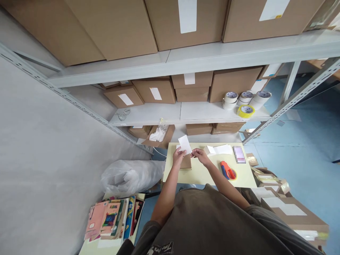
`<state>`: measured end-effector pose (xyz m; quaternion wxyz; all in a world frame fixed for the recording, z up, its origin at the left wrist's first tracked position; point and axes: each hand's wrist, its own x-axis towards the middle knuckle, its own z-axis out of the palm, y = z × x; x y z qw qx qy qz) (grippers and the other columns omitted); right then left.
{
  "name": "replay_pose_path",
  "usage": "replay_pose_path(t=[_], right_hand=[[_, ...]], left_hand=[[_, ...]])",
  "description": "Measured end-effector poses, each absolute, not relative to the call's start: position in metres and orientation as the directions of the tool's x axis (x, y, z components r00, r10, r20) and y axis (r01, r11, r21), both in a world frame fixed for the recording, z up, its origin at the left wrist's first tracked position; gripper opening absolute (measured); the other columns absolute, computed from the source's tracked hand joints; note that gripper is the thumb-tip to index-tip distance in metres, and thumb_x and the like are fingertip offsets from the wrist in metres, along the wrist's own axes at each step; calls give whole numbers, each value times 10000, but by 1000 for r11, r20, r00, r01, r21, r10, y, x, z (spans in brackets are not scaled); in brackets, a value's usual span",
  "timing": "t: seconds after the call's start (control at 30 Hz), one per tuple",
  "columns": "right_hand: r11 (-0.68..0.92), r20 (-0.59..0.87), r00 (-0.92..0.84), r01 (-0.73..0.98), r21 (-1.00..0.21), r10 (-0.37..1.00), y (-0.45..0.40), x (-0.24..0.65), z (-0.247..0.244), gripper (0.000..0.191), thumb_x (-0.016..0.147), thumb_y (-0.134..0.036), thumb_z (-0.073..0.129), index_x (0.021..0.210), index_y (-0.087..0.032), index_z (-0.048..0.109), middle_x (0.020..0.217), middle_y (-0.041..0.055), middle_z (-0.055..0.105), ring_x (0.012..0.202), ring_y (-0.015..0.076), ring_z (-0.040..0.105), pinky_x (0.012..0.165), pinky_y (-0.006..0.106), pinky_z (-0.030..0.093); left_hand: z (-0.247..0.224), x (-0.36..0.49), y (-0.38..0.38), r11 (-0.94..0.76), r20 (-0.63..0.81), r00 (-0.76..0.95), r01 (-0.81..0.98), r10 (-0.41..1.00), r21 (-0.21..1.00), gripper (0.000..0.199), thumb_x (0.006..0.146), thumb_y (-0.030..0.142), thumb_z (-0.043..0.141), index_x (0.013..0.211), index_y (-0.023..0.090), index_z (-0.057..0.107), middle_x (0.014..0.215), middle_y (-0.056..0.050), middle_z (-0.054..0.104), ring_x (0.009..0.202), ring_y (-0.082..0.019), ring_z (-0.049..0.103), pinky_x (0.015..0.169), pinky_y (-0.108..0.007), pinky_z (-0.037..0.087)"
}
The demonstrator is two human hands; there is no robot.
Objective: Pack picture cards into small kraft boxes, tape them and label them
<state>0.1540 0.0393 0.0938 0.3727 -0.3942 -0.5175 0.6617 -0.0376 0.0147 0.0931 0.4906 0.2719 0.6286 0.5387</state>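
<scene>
We see the white slip [185,144] at 12 o'clock from the left hand [179,157], thumb and fingers closed on its lower part, long axis 11-to-5; the right hand [201,156] is as near, fingertips drawn together at the 5 o'clock corner, grip uncertain. Nothing blocks either; the brown box [186,164] lies below, the tape dispenser [224,170] at 4 o'clock. Beyond, we log tape rolls [230,102] toward 1–2 on the shelf [202,112].

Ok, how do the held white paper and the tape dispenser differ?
Colour: the paper is white; the tape dispenser, orange and blue. Shape: the paper is thin and flat, the dispenser bulky. State: the paper is held in the left hand, the dispenser lies on the table.
</scene>
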Motion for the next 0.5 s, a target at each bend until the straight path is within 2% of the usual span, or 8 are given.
replay_pose_path(t=[0.07,0.1,0.17,0.27,0.5], right_hand=[[-166,-115,-425,-85,-982,898,40,158,98,411,875,-641,713,862,-231,692,860,41,753,822,210,708,804,357,531],[-154,-105,-431,-81,-985,896,40,160,100,407,884,-639,702,862,-233,690,862,40,750,826,210,707,805,359,530],[-127,-84,-440,-70,-989,894,41,164,105,395,893,-632,690,871,-238,690,863,40,746,834,213,701,809,362,532],[-87,-50,-448,-61,-994,893,41,171,112,374,896,-615,688,890,-241,699,853,43,746,842,218,688,810,366,539],[-23,0,-427,-50,-998,904,42,195,117,371,907,-602,682,832,-239,689,824,50,746,820,227,682,816,383,549]], left_hand=[[101,-33,14,229,-223,-476,-46,851,972,775,600,488,978,1272,194,729,1131,-119,764,918,-199,720,781,-271,543],[106,-31,13,194,-161,-468,23,869,981,698,637,481,961,1241,205,747,1145,-119,762,940,-204,722,807,-279,553],[116,-24,12,131,-91,-313,110,945,985,491,707,481,920,1092,199,805,1087,-121,783,944,-225,733,834,-301,571],[129,-12,10,111,-101,-76,147,992,983,365,748,475,891,956,179,843,946,-116,812,896,-253,754,823,-327,590],[140,17,9,87,-69,-100,188,993,978,311,841,476,787,897,180,863,881,-76,822,875,-257,756,825,-326,582]])
